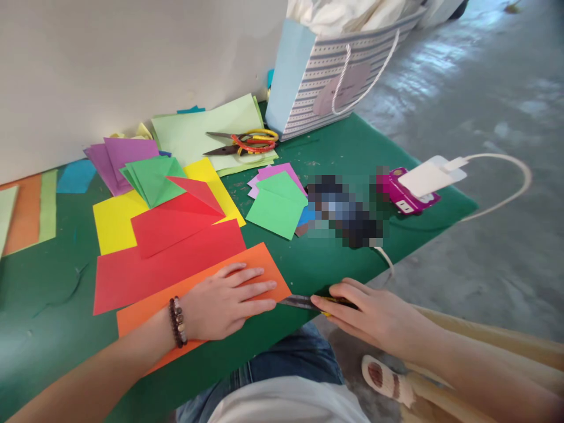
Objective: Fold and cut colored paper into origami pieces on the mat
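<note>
Left hand (224, 299) lies flat on the orange sheet (264, 258), fingers straight and slightly spread, pressing and gripping nothing. Right hand (374, 317) has its fingers curled around the cutter (299, 302), whose blade tip touches the sheet's corner at 3 o'clock.

The orange sheet sits at the near edge of the green mat (308, 264), partly over the red sheet (167, 264) at 11 o'clock. Judged progress: very early. The sheet is pinned and the blade is at its edge, but no cut line or loose strip shows, so the whole cut looks left to do. Scissors (242, 143) at 12 o'clock lie unused.

Writing: the bag (317, 70) has a round tag with print too faint to read. Marks on the pink device (403, 197) at 2 o'clock are unreadable.
</note>
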Tool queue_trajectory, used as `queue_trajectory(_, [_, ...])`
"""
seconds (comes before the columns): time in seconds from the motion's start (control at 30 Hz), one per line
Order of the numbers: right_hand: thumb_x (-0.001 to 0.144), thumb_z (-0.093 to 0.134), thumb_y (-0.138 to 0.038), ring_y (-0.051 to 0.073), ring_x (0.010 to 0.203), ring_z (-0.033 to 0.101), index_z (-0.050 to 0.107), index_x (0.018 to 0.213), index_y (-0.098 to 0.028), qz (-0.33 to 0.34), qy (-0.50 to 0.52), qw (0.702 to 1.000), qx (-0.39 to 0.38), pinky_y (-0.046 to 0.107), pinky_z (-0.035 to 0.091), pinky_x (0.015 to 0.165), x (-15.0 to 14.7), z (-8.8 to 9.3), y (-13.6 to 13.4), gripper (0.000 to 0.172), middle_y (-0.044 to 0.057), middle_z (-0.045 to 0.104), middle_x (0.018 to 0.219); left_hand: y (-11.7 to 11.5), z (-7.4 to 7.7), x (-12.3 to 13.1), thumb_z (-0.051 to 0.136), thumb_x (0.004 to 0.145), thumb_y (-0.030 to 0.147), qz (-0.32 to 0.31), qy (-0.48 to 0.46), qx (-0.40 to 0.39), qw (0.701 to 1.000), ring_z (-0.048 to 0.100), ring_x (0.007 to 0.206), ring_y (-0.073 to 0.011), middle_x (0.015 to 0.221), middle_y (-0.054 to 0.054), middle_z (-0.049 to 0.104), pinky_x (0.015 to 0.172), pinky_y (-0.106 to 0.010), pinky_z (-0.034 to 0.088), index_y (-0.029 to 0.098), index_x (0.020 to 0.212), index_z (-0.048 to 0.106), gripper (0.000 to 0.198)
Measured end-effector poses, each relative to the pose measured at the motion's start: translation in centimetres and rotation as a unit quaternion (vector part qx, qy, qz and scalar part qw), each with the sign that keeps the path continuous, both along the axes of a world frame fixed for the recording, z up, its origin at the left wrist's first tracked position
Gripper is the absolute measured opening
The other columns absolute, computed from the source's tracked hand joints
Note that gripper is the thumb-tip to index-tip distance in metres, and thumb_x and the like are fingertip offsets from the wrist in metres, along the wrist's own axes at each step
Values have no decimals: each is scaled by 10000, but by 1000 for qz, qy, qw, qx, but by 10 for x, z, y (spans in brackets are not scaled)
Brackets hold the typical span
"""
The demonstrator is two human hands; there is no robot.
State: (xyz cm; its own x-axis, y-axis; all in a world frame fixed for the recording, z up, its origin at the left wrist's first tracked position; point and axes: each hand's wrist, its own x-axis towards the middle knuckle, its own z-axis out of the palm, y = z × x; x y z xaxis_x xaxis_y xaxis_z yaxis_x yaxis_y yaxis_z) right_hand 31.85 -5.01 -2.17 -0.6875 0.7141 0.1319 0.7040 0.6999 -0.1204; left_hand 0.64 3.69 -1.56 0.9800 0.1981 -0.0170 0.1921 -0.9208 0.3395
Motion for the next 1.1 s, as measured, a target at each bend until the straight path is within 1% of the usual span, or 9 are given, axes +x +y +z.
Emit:
queue_trajectory(0.07, [944, 445, -198, 128, 728, 575, 609, 1140, -166, 12, 1, 1000, 2, 205, 451, 495, -2, 2, 2, 258, 40, 577, 824, 1, 0, 0, 479, 890, 207, -5, -3, 2, 1000, 307, 1389, -260, 1485, 9, 417, 1134, -459, 230, 277, 1341, 479, 456])
queue_trajectory(0.17, [954, 424, -205, 134, 731, 576, 601, 1135, -150, 21, -1, 1000, 12, 211, 449, 491, -3, 1, 3, 259, 46, 578, 825, 1, 0, -1, 467, 895, 205, -2, -3, -1, 1000, 307, 1388, -260, 1487, 15, 413, 1134, -454, 224, 282, 1343, 479, 455])
queue_trajectory(0.37, [956, 415, -208, 145, 741, 574, 606, 1130, -181, 2, -7, 999, 33, 222, 456, 515, -3, -6, -1, 260, 51, 582, 835, 0, -1, -1, 443, 910, 211, -2, 2, -5, 1000, 298, 1392, -257, 1487, 29, 412, 1129, -456, 220, 293, 1368, 449, 465])
queue_trajectory(0.5, [942, 445, -206, 145, 735, 575, 618, 1124, -179, 3, -5, 999, 32, 221, 450, 503, -2, -5, -1, 252, 54, 579, 837, -1, 0, 1, 438, 916, 212, 8, 8, -4, 1000, 303, 1387, -252, 1486, 43, 413, 1129, -450, 214, 292, 1382, 434, 473])
queue_trajectory(0.7, [922, 466, -182, 140, 735, 579, 620, 1137, -196, -5, -9, 999, 43, 221, 460, 523, -3, -3, -1, 265, 50, 579, 850, 0, -1, 1, 424, 930, 236, -4, 10, 6, 1000, 276, 1402, -242, 1499, 50, 391, 1136, -441, 196, 294, 1389, 423, 462])
queue_trajectory(0.87, [927, 453, -196, 135, 733, 577, 624, 1138, -195, -10, -4, 999, 50, 216, 461, 531, -6, -3, -4, 272, 52, 578, 847, 1, -1, 0, 422, 932, 248, -3, 13, 1, 1000, 278, 1407, -233, 1483, 5, 421, 1140, -437, 213, 241, 1459, 325, 535])
queue_trajectory(1.1, [944, 433, -215, 137, 731, 579, 636, 1115, -182, -10, -4, 999, 47, 214, 463, 532, -9, 0, -3, 268, 59, 585, 839, -1, -2, 0, 392, 934, 196, 7, 12, -1, 1000, 273, 1408, -235, 1502, 24, 390, 1153, -429, 173, 220, 1444, 354, 511])
